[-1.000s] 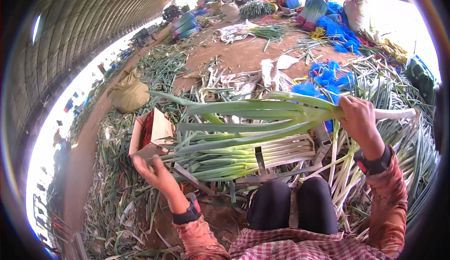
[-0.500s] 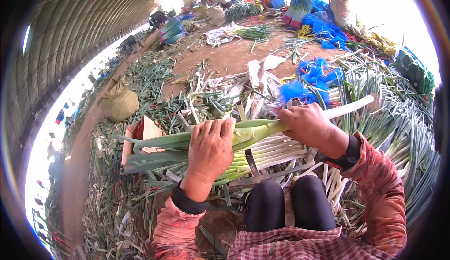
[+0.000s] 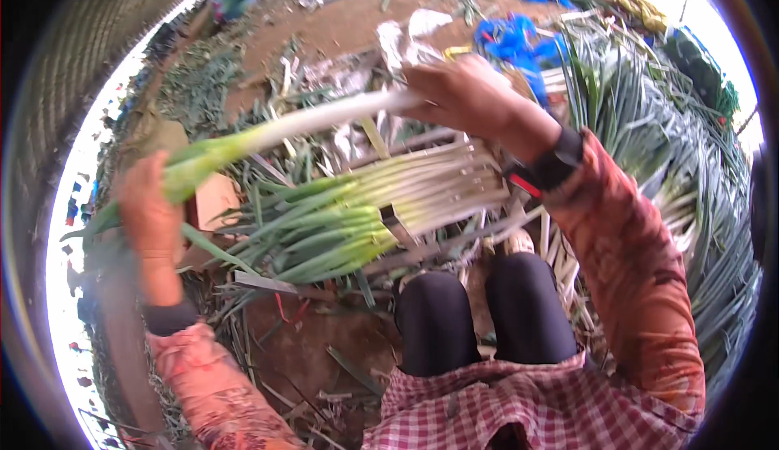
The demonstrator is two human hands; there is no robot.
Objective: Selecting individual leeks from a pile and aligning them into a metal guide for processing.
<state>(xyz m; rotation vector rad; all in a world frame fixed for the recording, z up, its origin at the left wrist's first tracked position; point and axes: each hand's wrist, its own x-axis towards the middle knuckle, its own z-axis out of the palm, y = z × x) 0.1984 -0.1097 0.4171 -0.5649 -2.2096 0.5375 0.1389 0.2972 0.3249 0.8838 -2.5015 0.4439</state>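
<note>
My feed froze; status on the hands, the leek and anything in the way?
Right hand gripping leek by white shank. Left hand at its green part, grip too blurred to call. Nothing visibly blocking the leek.

Left head-worn fisheye, near, facing down over knees [image 3: 442,312], stalks [image 3: 349,219].

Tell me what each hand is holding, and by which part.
One leek: the right hand grips it near its white end, and the left hand, blurred, is closed around its green part.

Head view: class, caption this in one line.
Left hand and right hand hold a long green onion near a row of others.
</note>
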